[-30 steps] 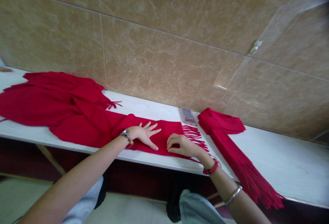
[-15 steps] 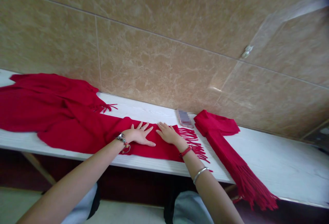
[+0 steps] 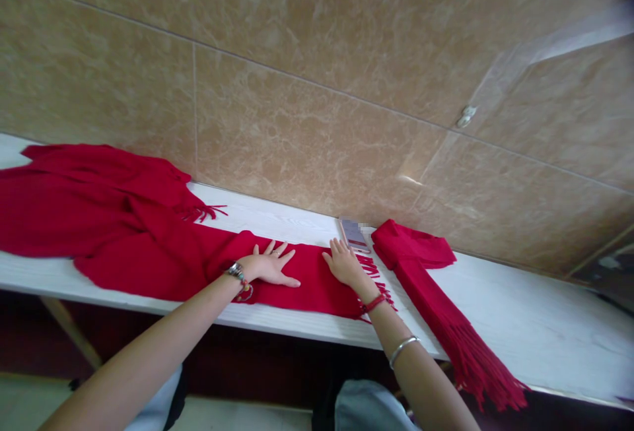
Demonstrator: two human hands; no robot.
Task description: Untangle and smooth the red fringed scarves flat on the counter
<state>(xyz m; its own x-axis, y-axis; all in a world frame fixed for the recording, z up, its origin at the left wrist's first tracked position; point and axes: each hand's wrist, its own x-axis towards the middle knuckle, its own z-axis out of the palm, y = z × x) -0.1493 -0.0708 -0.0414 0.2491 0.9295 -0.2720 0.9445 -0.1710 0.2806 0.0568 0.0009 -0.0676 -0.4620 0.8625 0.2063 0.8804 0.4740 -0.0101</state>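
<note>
A red scarf (image 3: 307, 279) lies flat along the white table (image 3: 535, 325), its fringe at the right end. My left hand (image 3: 270, 265) rests palm down on the scarf with fingers spread. My right hand (image 3: 344, 263) lies flat on the scarf's right end, fingers stretched toward the wall, just short of a phone (image 3: 352, 233). Both hands are open and hold nothing.
More red scarves (image 3: 89, 200) lie heaped on the table's left part. Another folded red scarf (image 3: 430, 286) runs diagonally to the right, its fringe hanging over the front edge. A tan tiled wall (image 3: 317, 88) stands right behind the table. My knees show below.
My right hand went from a curled pinch near the front edge of the scarf to lying flat and moved right toward the fringe and phone. The left hand stayed flat in place.
</note>
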